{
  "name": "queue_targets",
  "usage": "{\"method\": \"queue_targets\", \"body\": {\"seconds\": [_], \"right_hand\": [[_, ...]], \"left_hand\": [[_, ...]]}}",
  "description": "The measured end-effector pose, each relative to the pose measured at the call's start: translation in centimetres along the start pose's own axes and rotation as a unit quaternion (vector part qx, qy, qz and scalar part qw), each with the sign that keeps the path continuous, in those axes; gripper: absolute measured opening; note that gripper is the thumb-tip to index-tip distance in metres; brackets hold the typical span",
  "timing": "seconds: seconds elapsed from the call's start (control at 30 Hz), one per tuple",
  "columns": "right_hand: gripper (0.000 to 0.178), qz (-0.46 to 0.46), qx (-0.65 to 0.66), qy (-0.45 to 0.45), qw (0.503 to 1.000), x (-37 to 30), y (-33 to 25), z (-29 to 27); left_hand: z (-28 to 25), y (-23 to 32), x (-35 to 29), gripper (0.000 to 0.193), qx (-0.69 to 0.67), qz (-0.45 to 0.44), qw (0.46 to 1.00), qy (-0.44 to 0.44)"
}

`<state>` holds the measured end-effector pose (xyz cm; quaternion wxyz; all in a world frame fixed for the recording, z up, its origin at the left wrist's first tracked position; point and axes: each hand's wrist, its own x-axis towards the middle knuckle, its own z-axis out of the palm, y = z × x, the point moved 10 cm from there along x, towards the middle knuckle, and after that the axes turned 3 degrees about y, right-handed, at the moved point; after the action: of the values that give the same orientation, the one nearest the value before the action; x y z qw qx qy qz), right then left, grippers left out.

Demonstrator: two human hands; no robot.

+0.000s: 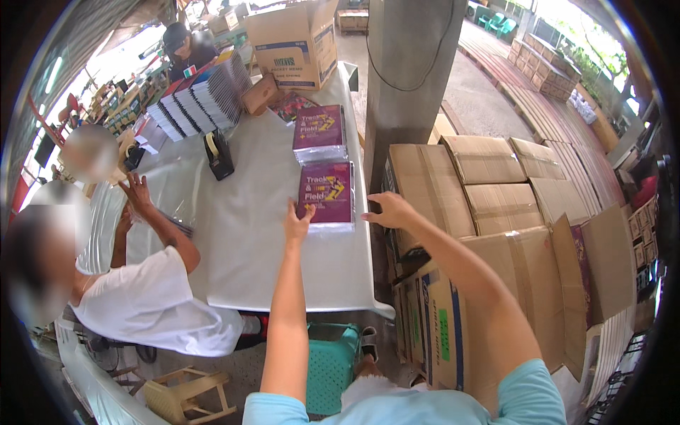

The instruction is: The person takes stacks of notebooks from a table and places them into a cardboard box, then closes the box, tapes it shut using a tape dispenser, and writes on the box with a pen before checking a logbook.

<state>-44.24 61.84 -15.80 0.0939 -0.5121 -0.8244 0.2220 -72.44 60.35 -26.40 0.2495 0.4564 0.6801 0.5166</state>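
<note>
Two stacks of purple books in clear plastic stand on the covered table [248,262], one behind the other. My left hand [297,222] grips the lower left edge of the near purple book [326,190], its thumb on the cover and its fingers along the side. Just past the table's right edge, my right hand [389,211] hangs in the air to the right of that stack. Its thumb and fingers are apart, with nothing visible between them. The far stack of books [319,129] touches neither hand.
A black tape dispenser [218,154], tall notebook stacks [205,95] and an open carton [294,60] sit farther back. A co-worker in white [152,297] works at left. Closed cartons [428,180] line the right side beside a concrete pillar [404,78]. A green stool [333,365] stands below.
</note>
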Motion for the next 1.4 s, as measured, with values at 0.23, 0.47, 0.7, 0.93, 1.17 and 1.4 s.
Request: {"method": "queue_targets", "body": {"seconds": [0.23, 0.47, 0.7, 0.93, 1.17, 1.4], "right_hand": [[0.087, 0.271, 0.450, 0.007, 0.851, 4.9, 3.8, 10.3], [0.068, 0.319, 0.558, -0.005, 0.766, -0.4, 5.4, 11.4], [0.083, 0.290, 0.252, 0.063, 0.921, -6.0, -1.3, -3.0], [0.076, -0.020, -0.014, 0.175, 0.984, -20.7, -6.9, -20.3], [0.102, 0.074, -0.135, 0.603, 0.783, -51.4, -1.5, -33.5], [0.073, 0.169, -0.379, 0.588, 0.694, -65.1, 1.7, -38.1]], "left_hand": [[-1.2, 2.7, -4.1, 0.053, -0.017, 0.051, 0.999, -0.001], [2.5, 1.4, 1.8, 0.054, 0.218, -0.152, 0.956, -0.120], [7.5, -2.2, 15.6, 0.127, -0.207, -0.327, 0.917, 0.094], [9.2, 0.6, 14.8, 0.119, -0.251, -0.279, 0.899, 0.225], [6.4, 8.1, 8.4, 0.073, -0.356, -0.042, 0.878, 0.317], [1.3, 22.0, -5.9, 0.071, -0.100, 0.267, 0.945, 0.163]]}}
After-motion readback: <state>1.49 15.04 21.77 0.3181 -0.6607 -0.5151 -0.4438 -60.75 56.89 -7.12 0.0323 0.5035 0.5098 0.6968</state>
